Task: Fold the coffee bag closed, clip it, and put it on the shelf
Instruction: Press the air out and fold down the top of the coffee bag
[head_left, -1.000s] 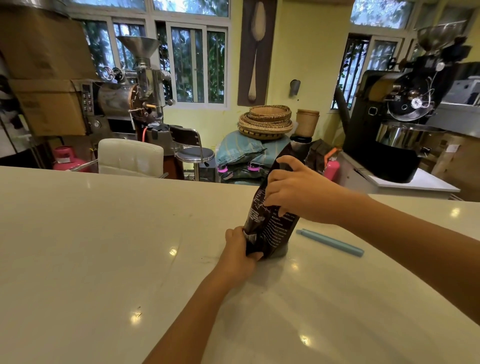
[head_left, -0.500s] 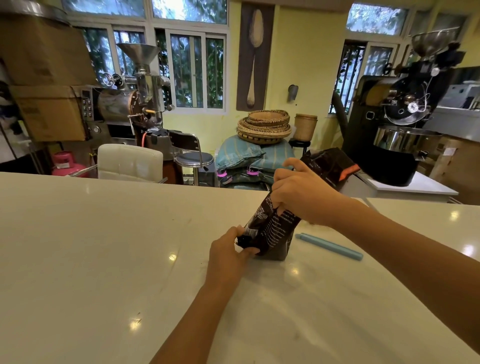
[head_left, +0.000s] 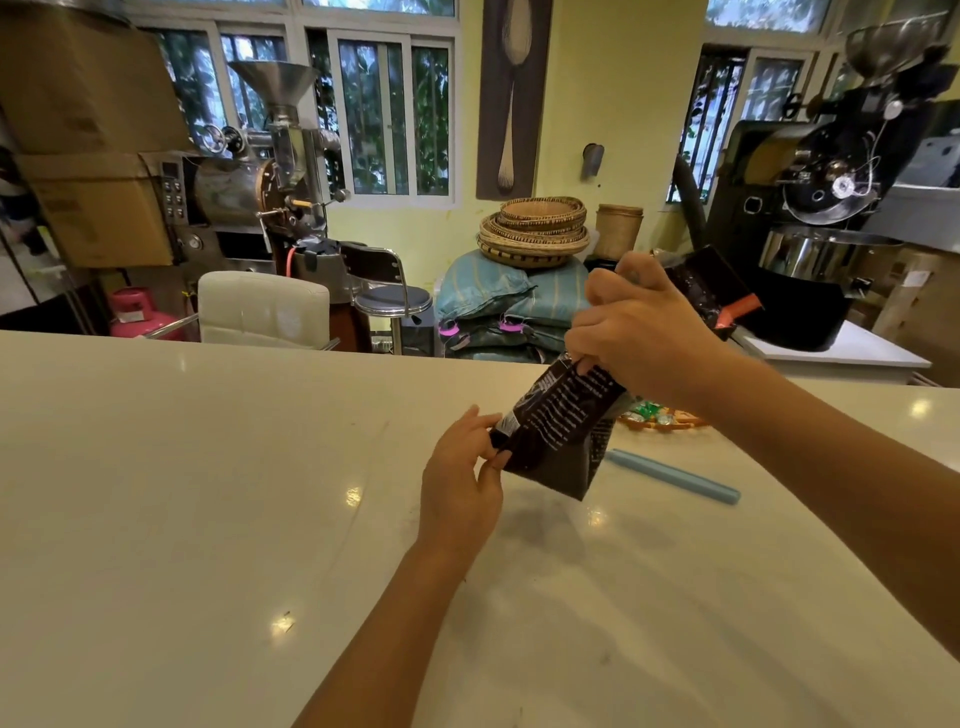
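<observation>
A dark coffee bag (head_left: 563, 431) with white print leans to the right over the white counter (head_left: 208, 493), one bottom corner near the surface. My left hand (head_left: 462, 483) pinches its lower left corner. My right hand (head_left: 636, 332) grips the bag around its upper part, and the top of the bag sticks out behind that hand toward the right, showing an orange strip (head_left: 740, 306). A long light-blue clip (head_left: 672, 475) lies flat on the counter just right of the bag, touching neither hand. No shelf is identifiable.
A small tray of wrapped sweets (head_left: 657, 415) sits behind the bag under my right forearm. Beyond the counter's far edge stand a white chair (head_left: 262, 306), a stool (head_left: 392, 296), stacked sacks with woven baskets (head_left: 535, 228), and two coffee roasters (head_left: 260, 176).
The bag went from upright to tilted right, with its bottom lifting partly off the counter. My right hand rose and moved right with the top; my left hand shifted to the lower corner.
</observation>
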